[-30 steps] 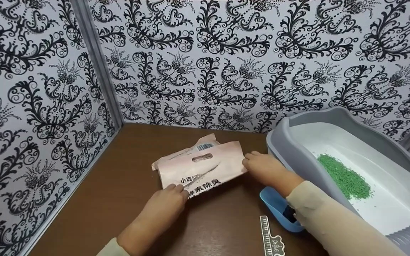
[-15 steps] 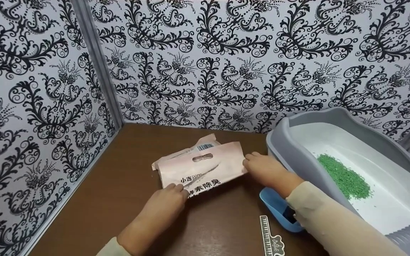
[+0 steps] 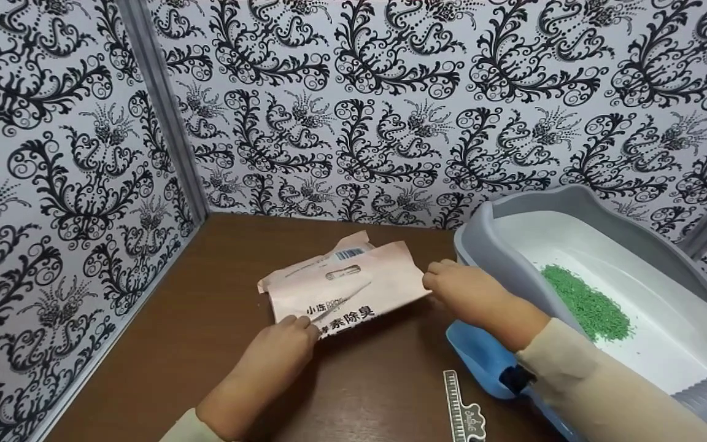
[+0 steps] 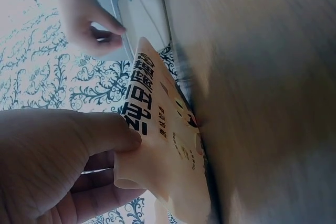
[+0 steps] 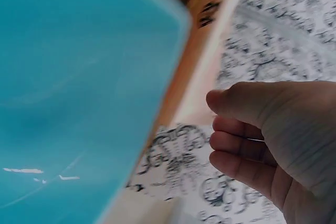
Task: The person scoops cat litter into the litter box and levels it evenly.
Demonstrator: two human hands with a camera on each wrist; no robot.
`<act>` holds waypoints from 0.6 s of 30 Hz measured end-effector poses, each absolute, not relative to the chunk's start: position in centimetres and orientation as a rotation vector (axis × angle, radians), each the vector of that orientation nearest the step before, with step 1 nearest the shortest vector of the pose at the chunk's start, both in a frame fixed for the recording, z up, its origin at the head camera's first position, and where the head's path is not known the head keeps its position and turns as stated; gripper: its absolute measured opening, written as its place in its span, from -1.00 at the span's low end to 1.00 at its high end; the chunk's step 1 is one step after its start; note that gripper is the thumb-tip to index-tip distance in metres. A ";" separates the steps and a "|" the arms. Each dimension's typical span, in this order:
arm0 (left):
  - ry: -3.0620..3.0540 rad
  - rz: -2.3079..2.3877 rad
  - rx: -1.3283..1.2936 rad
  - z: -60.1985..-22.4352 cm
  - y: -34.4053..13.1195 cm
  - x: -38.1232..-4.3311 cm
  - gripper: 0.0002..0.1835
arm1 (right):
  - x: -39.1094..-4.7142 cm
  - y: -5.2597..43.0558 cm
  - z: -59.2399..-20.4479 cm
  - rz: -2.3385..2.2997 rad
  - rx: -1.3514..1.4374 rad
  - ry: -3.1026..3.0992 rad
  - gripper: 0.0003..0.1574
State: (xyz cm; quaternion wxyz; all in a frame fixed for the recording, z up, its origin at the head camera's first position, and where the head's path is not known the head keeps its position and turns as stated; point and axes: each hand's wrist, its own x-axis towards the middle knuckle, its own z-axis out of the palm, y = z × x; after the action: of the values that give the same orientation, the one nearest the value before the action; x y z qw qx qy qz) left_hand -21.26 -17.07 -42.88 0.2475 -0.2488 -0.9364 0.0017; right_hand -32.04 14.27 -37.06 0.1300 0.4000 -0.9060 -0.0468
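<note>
A pale pink cat litter bag with black lettering, a barcode and a handle cutout lies on the brown table, partly folded over. My left hand pinches its near left corner, thumb on the printed face and fingers behind, as the left wrist view shows. My right hand is just off the bag's right corner, its fingers loosely bent around nothing. A narrow gap separates it from the bag in the left wrist view. Below my right forearm lies a blue scoop, its handle partly hidden by the sleeve.
A grey litter box with a white inside stands at the right, holding a heap of green pellets. A flat ruler-like piece with a scalloped end lies near the front edge. Patterned walls close off the back and left.
My right hand has let go of the bag's right corner and drawn slightly away to the right. The left hand keeps its pinch. The whole view has shifted a little.
</note>
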 end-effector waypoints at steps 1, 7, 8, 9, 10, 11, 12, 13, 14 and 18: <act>-2.556 -0.001 -0.678 -42.9 -17.1 -21.3 -0.82 | -31.6 14.4 -36.8 -0.112 1.182 -2.607 -0.78; -2.545 -0.026 -0.680 -42.9 -17.0 -21.3 -0.80 | -28.3 15.4 -36.1 -0.033 1.295 -2.460 -0.78; -2.540 -0.027 -0.680 -42.9 -17.0 -21.3 -0.80 | -27.7 15.6 -36.0 -0.026 1.311 -2.442 -0.80; -2.535 -0.025 -0.680 -42.9 -17.0 -21.3 -0.80 | -27.1 15.8 -36.0 -0.018 1.325 -2.423 -0.81; -2.528 -0.022 -0.680 -43.0 -17.1 -21.3 -0.80 | -26.5 15.9 -36.0 -0.013 1.338 -2.403 -0.81; -2.522 -0.018 -0.680 -43.0 -17.1 -21.3 -0.80 | -25.8 16.1 -36.1 -0.007 1.349 -2.384 -0.80; -2.515 -0.013 -0.680 -43.0 -17.1 -21.3 -0.80 | -25.3 16.3 -36.3 -0.001 1.362 -2.368 -0.79; -2.508 -0.009 -0.680 -43.0 -17.1 -21.3 -0.80 | -24.7 16.5 -36.5 -0.001 1.372 -2.346 -0.78; -2.503 -0.006 -0.679 -43.1 -17.1 -21.3 -0.80 | -24.2 16.6 -36.8 0.000 1.381 -2.322 -0.76; -2.502 -0.007 -0.679 -43.2 -17.1 -21.3 -0.81 | -22.8 17.6 -38.5 0.010 1.422 -2.232 -0.70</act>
State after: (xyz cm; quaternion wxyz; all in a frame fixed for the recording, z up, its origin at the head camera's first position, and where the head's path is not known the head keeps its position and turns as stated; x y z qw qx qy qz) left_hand -21.31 -17.13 -43.18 0.2713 -0.2521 -0.9289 -0.0026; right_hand -22.76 17.57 -38.52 0.2449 0.5209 -0.8177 0.0036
